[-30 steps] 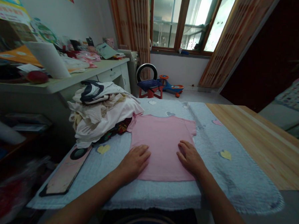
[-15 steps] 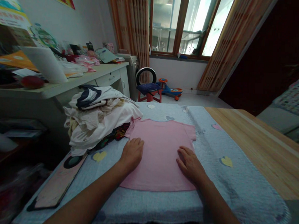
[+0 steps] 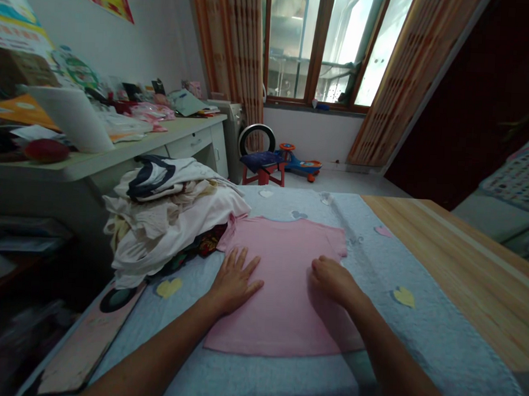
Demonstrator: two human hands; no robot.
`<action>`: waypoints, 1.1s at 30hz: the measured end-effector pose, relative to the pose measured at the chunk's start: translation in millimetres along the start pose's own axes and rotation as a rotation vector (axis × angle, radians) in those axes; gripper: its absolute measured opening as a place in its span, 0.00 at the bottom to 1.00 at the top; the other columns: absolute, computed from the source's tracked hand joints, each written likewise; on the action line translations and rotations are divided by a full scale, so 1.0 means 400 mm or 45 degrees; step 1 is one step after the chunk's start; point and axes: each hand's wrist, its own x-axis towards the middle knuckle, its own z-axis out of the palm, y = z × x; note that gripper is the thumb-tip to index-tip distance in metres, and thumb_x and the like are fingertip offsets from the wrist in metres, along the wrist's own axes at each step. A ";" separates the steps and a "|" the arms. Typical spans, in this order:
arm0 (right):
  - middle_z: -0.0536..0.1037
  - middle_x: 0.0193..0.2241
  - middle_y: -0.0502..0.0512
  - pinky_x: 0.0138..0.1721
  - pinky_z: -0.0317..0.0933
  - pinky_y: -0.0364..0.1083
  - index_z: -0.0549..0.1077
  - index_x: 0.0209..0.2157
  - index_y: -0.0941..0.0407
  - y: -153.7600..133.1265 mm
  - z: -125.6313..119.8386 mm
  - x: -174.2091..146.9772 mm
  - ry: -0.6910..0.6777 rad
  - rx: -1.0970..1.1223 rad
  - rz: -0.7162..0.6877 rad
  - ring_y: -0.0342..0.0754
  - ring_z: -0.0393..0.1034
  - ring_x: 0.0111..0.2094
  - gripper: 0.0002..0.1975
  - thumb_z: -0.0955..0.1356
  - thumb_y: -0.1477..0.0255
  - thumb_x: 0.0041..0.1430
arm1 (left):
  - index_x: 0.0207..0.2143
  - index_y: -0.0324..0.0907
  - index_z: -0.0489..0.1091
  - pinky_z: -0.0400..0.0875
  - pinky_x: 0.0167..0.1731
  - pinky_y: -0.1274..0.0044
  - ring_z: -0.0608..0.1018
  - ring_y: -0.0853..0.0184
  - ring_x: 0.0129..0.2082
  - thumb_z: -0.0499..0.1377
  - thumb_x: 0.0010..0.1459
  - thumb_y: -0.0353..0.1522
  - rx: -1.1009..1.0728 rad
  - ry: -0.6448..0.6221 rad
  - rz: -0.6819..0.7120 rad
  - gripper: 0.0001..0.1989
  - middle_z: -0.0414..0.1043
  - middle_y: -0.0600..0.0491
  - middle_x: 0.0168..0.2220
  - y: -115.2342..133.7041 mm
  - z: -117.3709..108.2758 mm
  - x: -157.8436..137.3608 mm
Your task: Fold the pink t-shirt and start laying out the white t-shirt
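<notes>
A pink short-sleeved T-shirt (image 3: 280, 317) lies spread flat on a pale blue cloth, its hem towards me and its neckline at the far side. My left hand (image 3: 235, 279) rests open on the shirt's left part, fingers spread and palm down. Over the right part, my right hand (image 3: 333, 279) is closed with its fingers curled under. A shadow falls on the shirt below that hand. Whatever its fingers hold, if anything, is hidden.
A heap of white and cream clothes (image 3: 175, 217) lies at the left, touching the shirt's left sleeve. In front of it is a long flat pinkish board (image 3: 86, 342). The blue cloth (image 3: 398, 347) covers much of a wooden table (image 3: 456, 255). A cluttered desk (image 3: 156, 138) stands left.
My left hand's fingers have spread apart on the shirt. The right hand has gone from loosely stretched fingers to a closed shape. The view has tilted up slightly.
</notes>
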 end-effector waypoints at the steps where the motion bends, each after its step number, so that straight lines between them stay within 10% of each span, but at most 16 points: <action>1: 0.78 0.37 0.63 0.39 0.61 0.47 0.74 0.38 0.58 -0.013 -0.010 0.024 0.001 -0.006 0.008 0.53 0.73 0.38 0.09 0.62 0.72 0.63 | 0.65 0.50 0.59 0.49 0.63 0.54 0.52 0.44 0.69 0.54 0.63 0.50 -0.002 -0.001 0.000 0.32 0.52 0.42 0.69 0.001 0.001 0.000; 13: 0.74 0.50 0.63 0.50 0.58 0.48 0.72 0.48 0.58 -0.118 0.019 0.255 0.152 0.101 -0.098 0.54 0.67 0.50 0.14 0.63 0.67 0.65 | 0.54 0.43 0.69 0.64 0.53 0.58 0.71 0.49 0.55 0.54 0.64 0.42 0.088 0.092 -0.061 0.20 0.71 0.40 0.53 0.031 -0.026 0.098; 25: 0.71 0.51 0.61 0.53 0.54 0.51 0.71 0.47 0.55 -0.109 0.076 0.263 0.393 0.142 0.014 0.55 0.62 0.52 0.12 0.62 0.67 0.66 | 0.61 0.34 0.60 0.57 0.62 0.65 0.62 0.55 0.65 0.50 0.67 0.41 -0.091 -0.046 -0.070 0.26 0.60 0.38 0.65 -0.023 0.024 0.364; 33: 0.70 0.54 0.63 0.55 0.53 0.51 0.69 0.50 0.56 -0.093 0.072 0.284 0.348 0.148 0.049 0.56 0.62 0.55 0.16 0.62 0.64 0.65 | 0.64 0.37 0.55 0.49 0.64 0.61 0.56 0.53 0.68 0.47 0.67 0.44 -0.065 0.040 -0.219 0.29 0.56 0.39 0.67 -0.057 0.063 0.393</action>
